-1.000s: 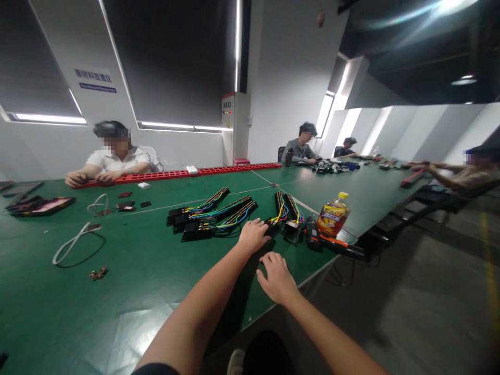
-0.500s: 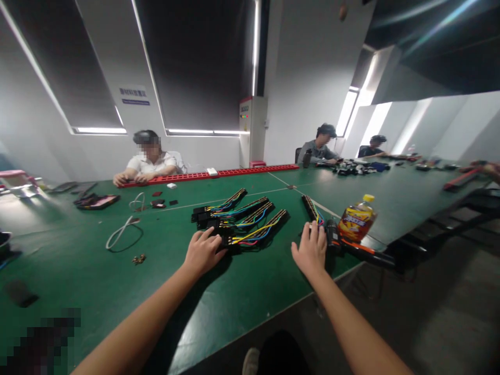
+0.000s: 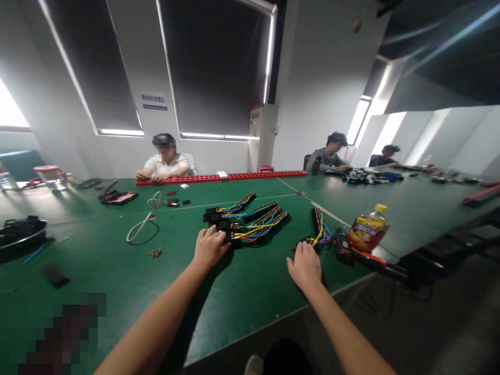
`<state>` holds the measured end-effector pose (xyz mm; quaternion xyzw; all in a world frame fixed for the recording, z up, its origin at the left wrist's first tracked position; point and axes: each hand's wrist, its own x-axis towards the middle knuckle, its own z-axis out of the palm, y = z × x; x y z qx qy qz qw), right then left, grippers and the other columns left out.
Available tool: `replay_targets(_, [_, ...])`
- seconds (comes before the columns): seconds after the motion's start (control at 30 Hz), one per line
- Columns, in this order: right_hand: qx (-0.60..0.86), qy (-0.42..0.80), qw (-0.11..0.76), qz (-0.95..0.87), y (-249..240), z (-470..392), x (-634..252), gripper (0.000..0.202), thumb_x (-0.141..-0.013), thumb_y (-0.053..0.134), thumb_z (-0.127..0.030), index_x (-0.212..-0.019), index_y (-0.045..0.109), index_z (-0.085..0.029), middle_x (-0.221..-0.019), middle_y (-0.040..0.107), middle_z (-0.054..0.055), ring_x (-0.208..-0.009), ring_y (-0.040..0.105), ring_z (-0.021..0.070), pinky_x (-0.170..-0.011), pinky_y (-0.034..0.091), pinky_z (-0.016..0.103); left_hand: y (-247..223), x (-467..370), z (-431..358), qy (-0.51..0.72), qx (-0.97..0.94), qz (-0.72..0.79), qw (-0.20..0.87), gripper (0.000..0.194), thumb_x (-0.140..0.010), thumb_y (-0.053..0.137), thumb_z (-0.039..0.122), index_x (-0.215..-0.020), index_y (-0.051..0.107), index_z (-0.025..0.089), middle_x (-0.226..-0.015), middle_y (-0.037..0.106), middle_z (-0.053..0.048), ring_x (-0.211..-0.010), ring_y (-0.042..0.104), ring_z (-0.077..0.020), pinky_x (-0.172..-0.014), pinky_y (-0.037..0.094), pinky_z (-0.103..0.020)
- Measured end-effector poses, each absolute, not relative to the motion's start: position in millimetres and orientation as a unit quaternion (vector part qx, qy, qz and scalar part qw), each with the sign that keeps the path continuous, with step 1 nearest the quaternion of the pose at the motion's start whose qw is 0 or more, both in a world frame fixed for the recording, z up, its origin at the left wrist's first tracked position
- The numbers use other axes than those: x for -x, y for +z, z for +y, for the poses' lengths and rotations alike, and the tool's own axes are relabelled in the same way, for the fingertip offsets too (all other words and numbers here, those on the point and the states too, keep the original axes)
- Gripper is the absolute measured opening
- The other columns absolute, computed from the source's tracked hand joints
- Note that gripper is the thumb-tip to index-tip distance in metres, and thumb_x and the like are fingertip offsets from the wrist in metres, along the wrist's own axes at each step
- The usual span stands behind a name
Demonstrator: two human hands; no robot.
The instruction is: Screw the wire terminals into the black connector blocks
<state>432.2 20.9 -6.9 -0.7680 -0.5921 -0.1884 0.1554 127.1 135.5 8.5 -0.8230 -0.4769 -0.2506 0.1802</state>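
A row of wired black modules (image 3: pixel 224 225), each with coloured leads running to a slim strip, lies on the green table in front of me. My left hand (image 3: pixel 210 248) is closed over the near-left end of the closest one, fingers curled on its black block. Further right, a separate wired module (image 3: pixel 321 229) has yellow, blue and red leads bowed to the right. My right hand (image 3: pixel 307 264) is closed on its near end, and the fingers hide most of that block. Just right of this hand lies a black and orange power tool (image 3: pixel 344 246).
A bottle of amber drink (image 3: pixel 367 229) stands behind the tool. Small brass parts (image 3: pixel 155 253), a white cable (image 3: pixel 138 229) and a bowl of black parts (image 3: pixel 23 237) are left. A red slotted rail (image 3: pixel 258 176) crosses the far side, where a person (image 3: pixel 166 161) sits.
The view has turned left. My right hand has drawn its module nearer and away from the power tool, and the leads bow out more. My left hand stays on the row, whose front strips lie closer together.
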Motion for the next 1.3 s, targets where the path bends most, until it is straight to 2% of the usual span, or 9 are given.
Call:
replay_targets(0.23, [0.695,-0.141,0.188,-0.679,-13.0,-3.3,-326.1,0.063,-0.085,0.06,-0.029,-0.139,0.049,0.001,-0.144,0.048,0.028,-0.133,0.042,0.0396,-0.116,0.026,0.052,7.0,-130.9,140.9,-0.259,0.826,-0.467,0.182,0.017,-0.087,0.062,0.036,-0.091,0.068,0.021,-0.099,0.076,-0.013,-0.121,0.057,-0.0362,-0.098,0.038,-0.051])
replay_targets(0.4, [0.66,-0.075,0.159,-0.73,-6.0,-6.2,-259.0,0.074,-0.087,0.06,-0.034,-0.143,0.04,0.01,-0.15,0.039,0.032,-0.139,0.033,0.0435,-0.118,0.022,0.056,8.4,-133.2,137.3,-0.263,0.815,-0.482,0.187,0.018,-0.085,0.064,0.034,-0.092,0.07,0.018,-0.1,0.075,-0.016,-0.118,0.058,-0.0368,-0.1,0.035,-0.054])
replay_targets(0.57, [0.622,-0.049,0.165,-0.763,-3.2,-10.3,-239.4,0.081,-0.086,0.062,-0.037,-0.144,0.034,0.013,-0.15,0.035,0.035,-0.14,0.029,0.0454,-0.119,0.019,0.057,9.4,-128.6,130.5,-0.26,0.811,-0.487,0.192,0.02,-0.084,0.065,0.037,-0.09,0.071,0.019,-0.095,0.076,-0.015,-0.115,0.059,-0.0378,-0.103,0.031,-0.056])
replay_targets(0.73, [0.579,-0.021,0.176,-0.796,-0.6,-14.9,-234.2,0.075,-0.09,0.058,-0.034,-0.145,0.035,0.01,-0.151,0.036,0.032,-0.14,0.029,0.0436,-0.119,0.02,0.055,9.6,-120.8,127.5,-0.259,0.805,-0.5,0.188,0.024,-0.085,0.064,0.041,-0.09,0.071,0.019,-0.093,0.076,-0.015,-0.108,0.061,-0.038,-0.101,0.032,-0.056])
replay_targets(0.93, [0.557,0.009,0.204,-0.805,1.7,-12.1,-212.0,0.074,-0.094,0.051,-0.04,-0.144,0.036,0.012,-0.15,0.036,0.034,-0.141,0.029,0.0449,-0.118,0.023,0.058,11.0,-113.1,132.0,-0.254,0.794,-0.523,0.179,0.026,-0.085,0.062,0.044,-0.089,0.07,0.019,-0.09,0.075,-0.015,-0.103,0.063,-0.0362,-0.103,0.03,-0.057])
replay_targets(1.13, [0.571,-0.028,0.187,-0.799,-6.1,3.8,-185.2,0.066,-0.093,0.048,-0.029,-0.142,0.037,0.014,-0.148,0.037,0.037,-0.139,0.032,0.0464,-0.116,0.023,0.062,10.7,-104.4,137.5,-0.242,0.78,-0.556,0.151,0.026,-0.085,0.062,0.046,-0.089,0.068,0.02,-0.09,0.075,-0.012,-0.099,0.065,-0.0324,-0.112,0.019,-0.063])
replay_targets(1.3, [0.539,0.023,0.215,-0.814,-1.1,13.0,-173.7,0.067,-0.085,0.055,-0.02,-0.14,0.039,0.015,-0.146,0.04,0.038,-0.139,0.033,0.0467,-0.115,0.025,0.061,14.9,-89.2,143.6,-0.226,0.772,-0.583,0.115,0.025,-0.085,0.063,0.043,-0.096,0.068,0.021,-0.101,0.074,-0.014,-0.118,0.058,-0.0362,-0.112,0.014,-0.069])
